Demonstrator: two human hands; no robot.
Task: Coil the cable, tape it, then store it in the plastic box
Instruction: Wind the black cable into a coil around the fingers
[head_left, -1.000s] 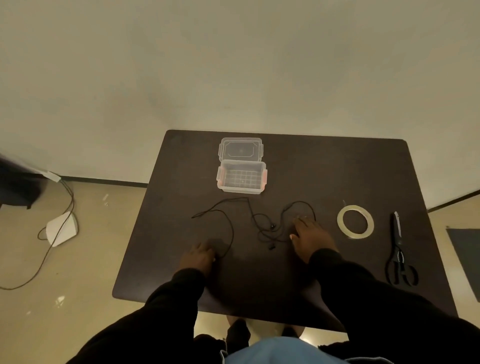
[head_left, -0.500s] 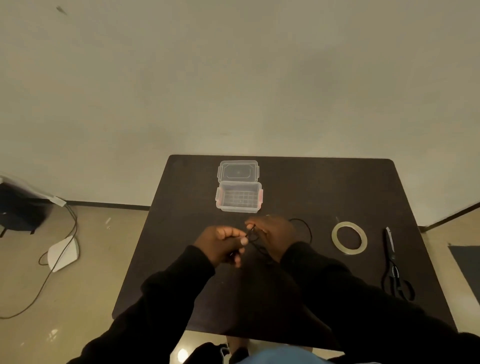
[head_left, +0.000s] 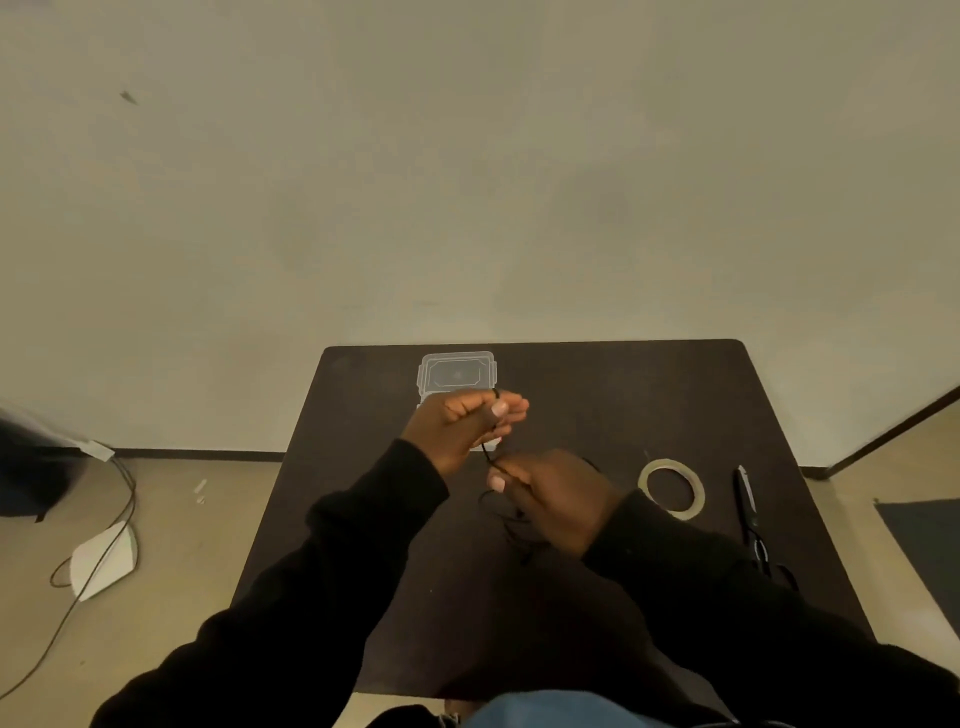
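Observation:
A thin black cable (head_left: 488, 451) runs between both hands above the dark table (head_left: 623, 395). My left hand (head_left: 462, 428) is raised in front of the clear plastic box and pinches the cable's upper end. My right hand (head_left: 556, 493) sits lower and to the right, gripping the cable lower down; loose loops trail on the table beneath it. The clear plastic box (head_left: 457, 371) lies at the table's far edge with its lid folded back; its base is mostly hidden by my left hand. A roll of clear tape (head_left: 671, 488) lies flat to the right.
Black scissors (head_left: 748, 514) lie right of the tape roll, near the table's right edge. A wall stands just behind the table. On the floor to the left are a white device (head_left: 104, 558) and a cable.
Both hands left the table and took hold of the cable. My left hand has since risen in front of the box, stretching the cable up from my right hand. The view tilted upward.

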